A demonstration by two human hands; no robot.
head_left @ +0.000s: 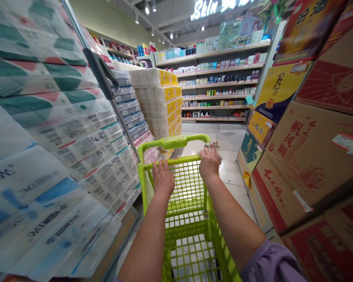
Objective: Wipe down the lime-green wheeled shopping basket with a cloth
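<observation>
A bright green plastic shopping cart basket (187, 214) with grid walls stands right in front of me. In its left rear corner my left hand (164, 179) lies against the top rim, fingers stretched and slightly apart. My right hand (209, 161) is closed on a crumpled light-coloured cloth (214, 146) at the right corner of the rim, close to the end of the green handle (176, 141). The basket's grid floor shows bare between my forearms. A metal pole with a grey grip (101, 74) rises at a slant from the left corner.
Wrapped paper packs (61, 105) are stacked high on the left, with yellow-and-white packs (164, 102) beyond. Cardboard cartons (314, 168) pile up close on the right. A tiled aisle floor (229, 156) runs between them to shelves of small boxes and bottles (217, 82).
</observation>
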